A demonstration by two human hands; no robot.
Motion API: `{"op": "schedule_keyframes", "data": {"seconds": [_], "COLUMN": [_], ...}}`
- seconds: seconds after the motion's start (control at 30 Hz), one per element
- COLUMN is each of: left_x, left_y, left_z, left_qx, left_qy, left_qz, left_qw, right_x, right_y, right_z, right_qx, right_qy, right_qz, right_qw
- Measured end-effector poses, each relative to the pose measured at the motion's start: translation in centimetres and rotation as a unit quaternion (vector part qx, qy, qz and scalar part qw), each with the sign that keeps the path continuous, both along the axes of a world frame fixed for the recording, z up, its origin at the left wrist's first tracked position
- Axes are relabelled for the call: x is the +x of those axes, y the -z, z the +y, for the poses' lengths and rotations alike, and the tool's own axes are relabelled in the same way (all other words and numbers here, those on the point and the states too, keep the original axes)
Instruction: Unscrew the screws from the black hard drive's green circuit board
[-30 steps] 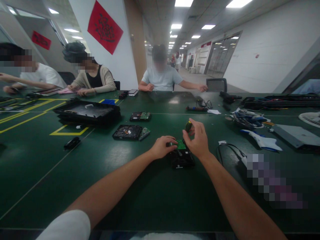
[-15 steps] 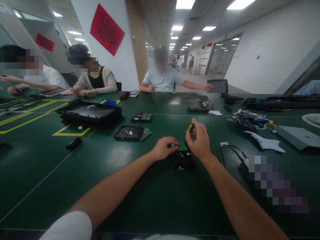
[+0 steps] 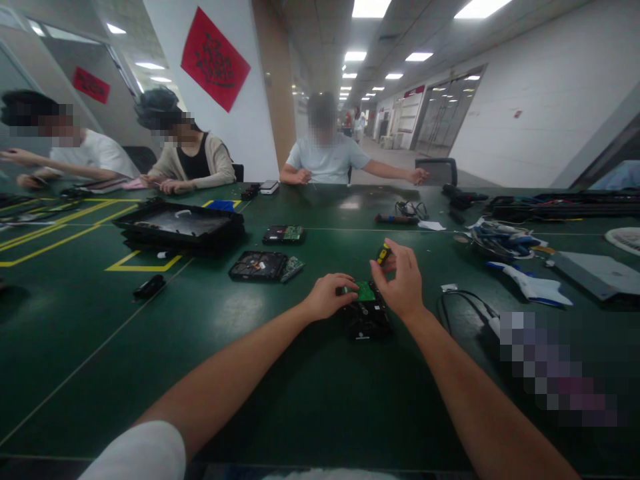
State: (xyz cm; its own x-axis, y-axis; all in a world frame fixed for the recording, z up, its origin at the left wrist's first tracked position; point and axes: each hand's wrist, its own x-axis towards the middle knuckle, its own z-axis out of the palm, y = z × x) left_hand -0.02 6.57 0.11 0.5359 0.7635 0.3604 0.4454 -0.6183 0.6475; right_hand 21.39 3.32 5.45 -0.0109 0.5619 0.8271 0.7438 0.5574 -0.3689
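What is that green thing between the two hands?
In the head view, a small green circuit board lies between the left hand and the right hand, on top of a black hard drive.

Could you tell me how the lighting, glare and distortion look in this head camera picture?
Head view: ceiling panels blow out to white and throw a pale glare patch on the green table; the wide lens bows the walls and stretches both forearms; the left hand, right hand and the drive between them are fairly sharp, though the yellow-handled tool is small and soft; pixelated blocks mask the faces and a patch at lower right.
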Motion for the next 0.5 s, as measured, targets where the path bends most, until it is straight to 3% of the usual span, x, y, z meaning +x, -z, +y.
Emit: {"op": "schedule_keyframes", "data": {"seconds": [0.5], "left_x": [0.04], "left_y": [-0.16], "left_z": [-0.16], "left_qx": [0.003], "left_qy": [-0.006], "left_qz": [-0.007], "left_qw": [1.000], "right_x": [0.03], "right_y": [0.25], "right_z": [0.29], "right_qx": [0.006], "right_qy": [0.007], "right_qz": [0.002], "right_qw": [1.000]}}
